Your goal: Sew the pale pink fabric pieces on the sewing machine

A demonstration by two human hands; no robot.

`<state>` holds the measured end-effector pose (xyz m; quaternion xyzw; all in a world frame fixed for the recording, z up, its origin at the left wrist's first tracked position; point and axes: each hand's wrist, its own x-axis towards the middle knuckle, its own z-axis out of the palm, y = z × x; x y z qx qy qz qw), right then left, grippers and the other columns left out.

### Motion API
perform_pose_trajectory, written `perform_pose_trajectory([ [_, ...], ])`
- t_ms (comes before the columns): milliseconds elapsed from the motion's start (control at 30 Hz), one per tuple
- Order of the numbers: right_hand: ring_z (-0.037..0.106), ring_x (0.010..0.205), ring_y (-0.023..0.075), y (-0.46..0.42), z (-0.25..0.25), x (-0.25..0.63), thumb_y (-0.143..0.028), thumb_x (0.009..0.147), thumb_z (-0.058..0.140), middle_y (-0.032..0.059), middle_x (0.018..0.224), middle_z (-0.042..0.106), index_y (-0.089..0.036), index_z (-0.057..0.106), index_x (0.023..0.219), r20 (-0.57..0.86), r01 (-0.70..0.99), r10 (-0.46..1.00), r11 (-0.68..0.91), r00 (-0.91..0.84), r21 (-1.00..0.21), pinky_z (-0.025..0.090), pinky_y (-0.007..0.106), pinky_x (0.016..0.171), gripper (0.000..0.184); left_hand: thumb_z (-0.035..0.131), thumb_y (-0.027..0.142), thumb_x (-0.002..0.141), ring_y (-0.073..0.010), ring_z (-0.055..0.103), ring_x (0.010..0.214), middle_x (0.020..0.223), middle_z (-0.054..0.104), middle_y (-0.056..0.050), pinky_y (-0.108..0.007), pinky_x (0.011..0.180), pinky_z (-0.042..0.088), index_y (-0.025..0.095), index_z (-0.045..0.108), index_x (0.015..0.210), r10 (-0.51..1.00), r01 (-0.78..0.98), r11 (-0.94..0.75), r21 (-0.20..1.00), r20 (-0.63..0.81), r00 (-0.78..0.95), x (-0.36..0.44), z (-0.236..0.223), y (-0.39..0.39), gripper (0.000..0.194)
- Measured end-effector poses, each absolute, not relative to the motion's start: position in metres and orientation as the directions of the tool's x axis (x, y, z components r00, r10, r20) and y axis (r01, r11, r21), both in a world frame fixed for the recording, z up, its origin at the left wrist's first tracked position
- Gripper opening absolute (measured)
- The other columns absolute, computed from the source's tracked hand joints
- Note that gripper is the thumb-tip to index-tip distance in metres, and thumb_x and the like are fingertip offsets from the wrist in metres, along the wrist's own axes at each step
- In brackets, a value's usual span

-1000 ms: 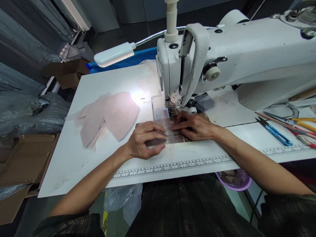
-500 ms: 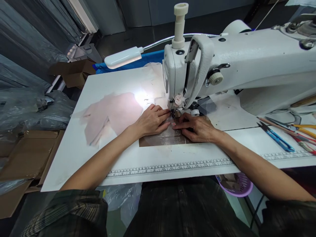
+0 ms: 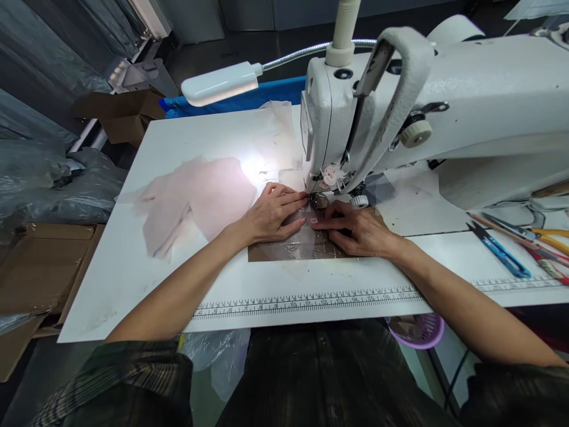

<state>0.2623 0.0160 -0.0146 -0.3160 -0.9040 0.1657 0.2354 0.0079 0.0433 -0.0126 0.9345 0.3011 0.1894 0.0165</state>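
Note:
My left hand (image 3: 278, 213) lies flat with its fingers stretched out on a thin sheer fabric (image 3: 304, 243), just left of the sewing machine's presser foot (image 3: 319, 200). On the other side, my right hand (image 3: 360, 228) rests with its fingers apart, the index fingertip touching the fabric beside a small pink-and-white mark (image 3: 314, 220). Both hands are close to the needle area of the white sewing machine (image 3: 331, 112). Under the fabric is a brown plate (image 3: 267, 252). Exactly how the fabric lies under the foot is hidden.
Pale pink fabric pieces (image 3: 217, 190) lie on the left of the white table (image 3: 120, 284). A lamp (image 3: 220, 83) shines over them. Blue thread snips (image 3: 500, 252) and other tools lie at right. A printed ruler (image 3: 306, 302) runs along the front edge, above a purple basket (image 3: 429, 335).
The view has shifted slightly, so the machine appears larger and farther right. Both hands keep nearly the same places and poses on the fabric.

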Motion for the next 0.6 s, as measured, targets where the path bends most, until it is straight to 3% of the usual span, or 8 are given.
perform_pose_trajectory([
  [400, 0.061, 0.085, 0.0156, 0.016, -0.012, 0.260, -0.015, 0.084, 0.051, 0.0055, 0.101, 0.063, -0.027, 0.075, 0.109, 0.304, 0.487, 0.674, 0.713, -0.673, -0.504, 0.053, 0.030, 0.080, 0.036, 0.048, 0.033, 0.093, -0.0292, 0.056, 0.109, 0.129, 0.063, -0.015, -0.052, 0.098, 0.035, 0.014, 0.060, 0.121, 0.555, 0.577, -0.816, 0.039, 0.334, 0.762, 0.013, -0.012, 0.037, 0.036],
  [533, 0.060, 0.086, 0.0162, 0.016, -0.012, 0.260, -0.014, 0.084, 0.050, 0.0061, 0.100, 0.062, -0.027, 0.075, 0.106, 0.303, 0.467, 0.664, 0.717, -0.683, -0.518, 0.052, 0.032, 0.083, 0.036, 0.049, 0.033, 0.093, -0.0287, 0.058, 0.103, 0.120, 0.065, -0.017, -0.049, 0.092, 0.039, 0.012, 0.062, 0.115, 0.553, 0.600, -0.800, -0.005, 0.382, 0.741, 0.016, -0.009, 0.033, 0.033],
  [600, 0.060, 0.087, 0.0166, 0.016, -0.013, 0.261, -0.015, 0.084, 0.051, 0.0063, 0.102, 0.062, -0.027, 0.075, 0.108, 0.296, 0.469, 0.667, 0.712, -0.683, -0.523, 0.052, 0.033, 0.083, 0.036, 0.049, 0.030, 0.093, -0.0244, 0.060, 0.093, 0.112, 0.068, -0.013, -0.043, 0.086, 0.042, 0.014, 0.065, 0.106, 0.501, 0.559, -0.829, -0.024, 0.413, 0.760, 0.017, -0.009, 0.033, 0.025],
])
